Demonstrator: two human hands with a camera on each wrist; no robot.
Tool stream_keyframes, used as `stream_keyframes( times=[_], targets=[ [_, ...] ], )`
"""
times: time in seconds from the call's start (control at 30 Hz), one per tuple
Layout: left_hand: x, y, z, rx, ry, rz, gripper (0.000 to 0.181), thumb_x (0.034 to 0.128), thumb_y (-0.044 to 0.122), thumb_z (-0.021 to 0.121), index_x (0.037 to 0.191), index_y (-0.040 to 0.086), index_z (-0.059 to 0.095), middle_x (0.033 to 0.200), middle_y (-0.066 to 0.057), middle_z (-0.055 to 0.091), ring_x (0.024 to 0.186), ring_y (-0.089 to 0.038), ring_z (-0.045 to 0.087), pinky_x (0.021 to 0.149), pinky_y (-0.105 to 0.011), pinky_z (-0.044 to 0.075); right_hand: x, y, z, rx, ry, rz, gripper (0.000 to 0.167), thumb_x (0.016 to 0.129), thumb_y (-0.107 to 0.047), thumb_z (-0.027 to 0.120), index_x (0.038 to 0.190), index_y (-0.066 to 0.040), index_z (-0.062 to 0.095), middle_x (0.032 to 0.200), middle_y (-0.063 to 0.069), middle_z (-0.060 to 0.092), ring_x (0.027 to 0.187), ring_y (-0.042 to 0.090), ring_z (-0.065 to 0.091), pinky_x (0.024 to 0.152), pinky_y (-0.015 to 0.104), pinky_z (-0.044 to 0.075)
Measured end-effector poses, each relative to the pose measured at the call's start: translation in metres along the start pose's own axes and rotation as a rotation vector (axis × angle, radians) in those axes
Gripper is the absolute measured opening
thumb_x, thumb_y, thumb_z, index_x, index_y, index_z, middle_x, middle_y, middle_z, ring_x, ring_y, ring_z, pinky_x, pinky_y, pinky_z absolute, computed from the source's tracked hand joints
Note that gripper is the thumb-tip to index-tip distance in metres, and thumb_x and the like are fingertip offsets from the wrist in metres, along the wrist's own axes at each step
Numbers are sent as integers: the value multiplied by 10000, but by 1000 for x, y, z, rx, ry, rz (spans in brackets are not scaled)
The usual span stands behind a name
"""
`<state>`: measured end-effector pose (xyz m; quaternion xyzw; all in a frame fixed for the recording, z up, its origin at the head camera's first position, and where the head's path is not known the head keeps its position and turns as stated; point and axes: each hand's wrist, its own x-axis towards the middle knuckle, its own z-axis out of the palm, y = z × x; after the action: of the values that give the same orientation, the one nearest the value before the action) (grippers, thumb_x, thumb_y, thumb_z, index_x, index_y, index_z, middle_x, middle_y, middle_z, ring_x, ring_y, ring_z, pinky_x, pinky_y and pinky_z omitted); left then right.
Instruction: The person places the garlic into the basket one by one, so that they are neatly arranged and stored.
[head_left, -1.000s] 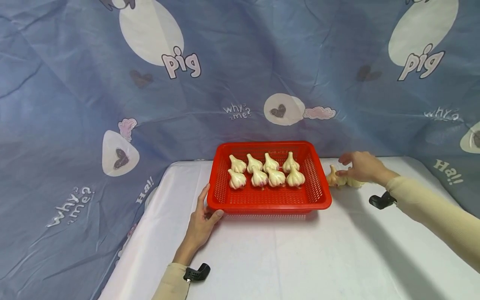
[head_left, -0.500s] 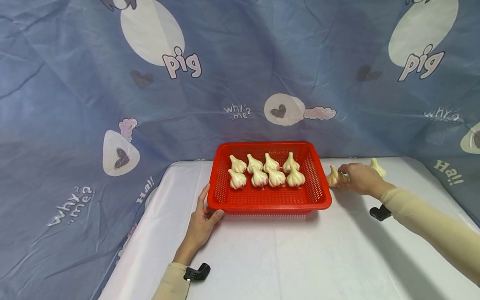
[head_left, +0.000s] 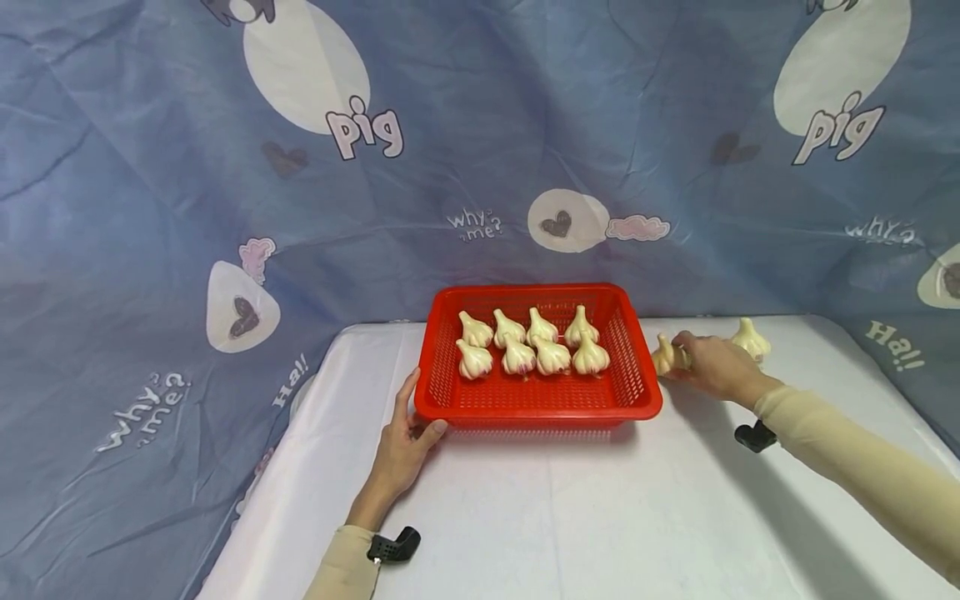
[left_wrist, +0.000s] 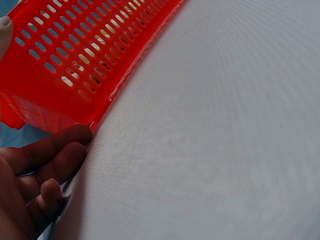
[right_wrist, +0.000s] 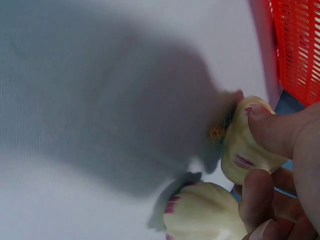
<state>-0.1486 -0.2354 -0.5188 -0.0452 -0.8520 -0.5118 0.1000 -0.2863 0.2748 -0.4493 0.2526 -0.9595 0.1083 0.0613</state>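
At the near left corner of the red basket (head_left: pixel 538 412), my left hand (head_left: pixel 399 457) grips the side, thumb at the rim. The left wrist view has its curled fingers (left_wrist: pixel 65 155) against the basket's lower edge (left_wrist: pixel 55 107). Just right of the basket, my right hand (head_left: pixel 716 365) pinches a garlic bulb (right_wrist: pixel 242 145) between thumb and fingers, low over the white cloth. One more bulb (right_wrist: pixel 202 212) lies beside it in the right wrist view. In the head view a bulb (head_left: pixel 663 357) shows between the basket and my right fingertips; the hand partly hides that group.
Several garlic bulbs (head_left: pixel 517 357) stand in two rows inside the basket. Behind my right hand, another bulb (head_left: pixel 750 340) sits on the white-covered table (head_left: pixel 555 517). A blue patterned cloth (head_left: pixel 450 150) hangs along the back.
My right hand has come down onto the bulbs beside the basket and closed on one. The bulb behind that hand has come into view. My left hand and the basket have stayed put.
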Motion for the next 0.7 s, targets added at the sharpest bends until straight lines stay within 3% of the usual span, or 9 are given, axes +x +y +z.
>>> stream_keyframes(
  times=[0.2,0.4,0.7],
  targets=[
    [-1,-1,1,14,10,12,924,970,278,768,1660,503,195,1090,-69,820,891,-174,671,797,-326,486,-4,-2,6,20,41,-34,455,797,-138,911,1091,-17,586,794,126,716,652,312,688,509,438,507],
    [0,-1,1,8,7,31,928,970,269,768,1663,493,194,1191,-93,800,897,-182,675,759,-295,506,-4,-6,6,9,45,-47,492,823,-155,905,1121,-29,535,755,118,671,634,293,665,467,409,474],
    [0,-1,1,0,3,17,938,969,259,773,1664,496,190,1099,-76,813,838,-178,655,716,-289,493,-5,-6,11,-21,55,-45,529,845,-172,892,1210,-25,539,723,149,654,624,346,674,415,401,464]
  ],
)
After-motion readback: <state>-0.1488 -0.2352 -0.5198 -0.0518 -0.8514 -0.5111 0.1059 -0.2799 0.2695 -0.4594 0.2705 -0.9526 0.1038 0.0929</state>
